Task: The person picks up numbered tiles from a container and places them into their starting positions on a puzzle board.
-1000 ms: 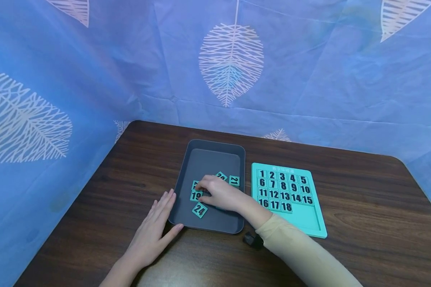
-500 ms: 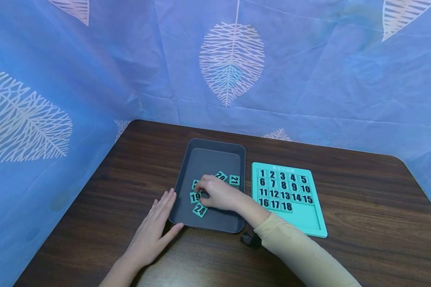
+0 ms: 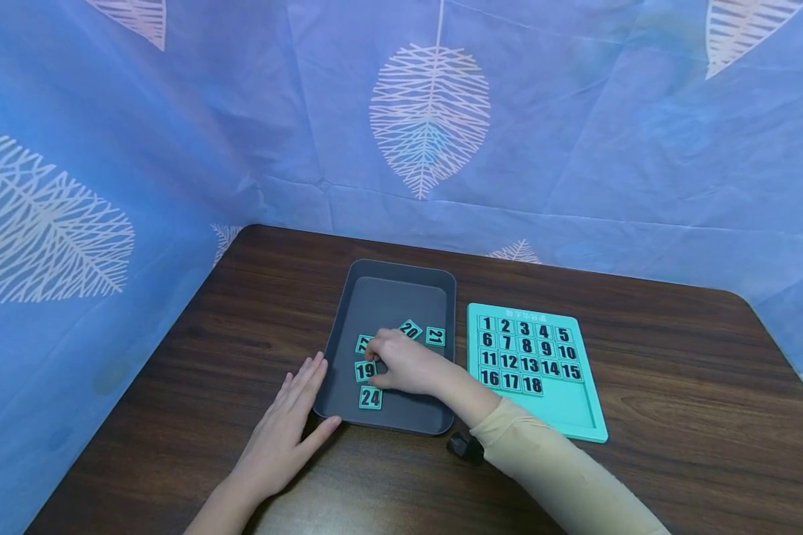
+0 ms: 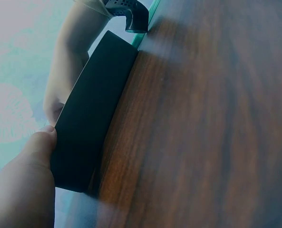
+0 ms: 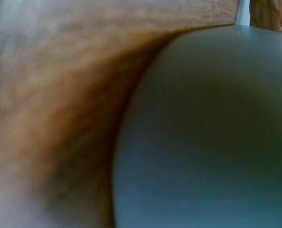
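Note:
In the head view, my right hand (image 3: pixel 404 360) reaches into the grey tray (image 3: pixel 401 269), its finger and thumb at the edges of number tile 19 (image 3: pixel 364 371), which it pinches. Just below lies tile 24 (image 3: pixel 370 398), standing straight. Tile 20 (image 3: pixel 410 328) and tile 21 (image 3: pixel 435 336) lie turned beyond the hand. Another tile (image 3: pixel 361 344) is partly hidden by the fingers, its number unclear. My left hand (image 3: pixel 277 431), fingers straight, rests against the tray's left side and near corner. In the left wrist view, its thumb touches the tray's dark outer wall (image 4: pixel 93 114).
Right of the tray lies a turquoise number board (image 3: pixel 572 416) with tiles 1 to 18 in rows; its lower part shows bare base. A black device (image 3: pixel 465 448) sits at my right wrist. Behind the wooden table (image 3: pixel 676 357) hangs a blue leaf-patterned cloth (image 3: pixel 575 148).
Tile 24 has turned from slanted to straight and shifted slightly nearer. Tile 19 has moved a little nearer with my right fingers. My left hand has stayed in place.

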The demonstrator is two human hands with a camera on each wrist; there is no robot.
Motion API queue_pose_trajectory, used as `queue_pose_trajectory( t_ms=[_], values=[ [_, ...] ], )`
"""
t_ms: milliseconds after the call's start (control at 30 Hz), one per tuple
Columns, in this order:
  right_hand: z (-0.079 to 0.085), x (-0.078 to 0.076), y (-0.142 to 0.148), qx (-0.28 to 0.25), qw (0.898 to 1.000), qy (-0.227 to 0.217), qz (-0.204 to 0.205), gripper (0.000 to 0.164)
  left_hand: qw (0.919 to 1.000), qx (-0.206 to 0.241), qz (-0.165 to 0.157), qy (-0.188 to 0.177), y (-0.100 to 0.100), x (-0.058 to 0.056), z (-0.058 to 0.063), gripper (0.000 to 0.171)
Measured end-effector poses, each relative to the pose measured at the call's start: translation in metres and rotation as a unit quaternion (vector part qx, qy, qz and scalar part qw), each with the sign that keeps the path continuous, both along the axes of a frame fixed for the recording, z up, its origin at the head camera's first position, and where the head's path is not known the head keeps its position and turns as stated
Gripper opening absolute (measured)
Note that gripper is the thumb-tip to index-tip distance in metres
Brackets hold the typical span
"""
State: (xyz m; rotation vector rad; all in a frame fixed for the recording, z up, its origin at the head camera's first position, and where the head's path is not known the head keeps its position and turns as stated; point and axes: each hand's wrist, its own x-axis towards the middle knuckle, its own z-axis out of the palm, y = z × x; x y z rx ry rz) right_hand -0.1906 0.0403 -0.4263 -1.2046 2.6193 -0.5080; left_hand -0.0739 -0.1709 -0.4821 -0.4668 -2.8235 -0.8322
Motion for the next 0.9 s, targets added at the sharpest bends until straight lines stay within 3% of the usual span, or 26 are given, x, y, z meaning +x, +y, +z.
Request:
queue_pose_trajectory(
  t_ms=[200, 400, 667, 900],
  values=[
    [0.007, 0.004, 0.012, -0.036, 0.999, -0.015, -0.01, 0.026, 1.0, -0.001, 0.0, -0.004, 0.0, -0.001, -0.001, 0.076],
    [0.022, 0.009, 0.05, -0.091, 0.995, 0.004, -0.029, 0.025, 0.9999, 0.007, -0.009, 0.012, -0.001, -0.001, -0.001, 0.076],
    [0.03, 0.018, 0.118, -0.082, 0.99, 0.022, -0.115, 0.027, 0.9997, 0.011, -0.014, 0.015, -0.003, -0.001, 0.0, 0.075],
    [0.029, 0.029, 0.174, -0.079, 0.984, 0.056, -0.152, 0.028, 0.9998, 0.016, -0.008, 0.008, 0.0, 0.0, -0.001, 0.076]
  ],
)
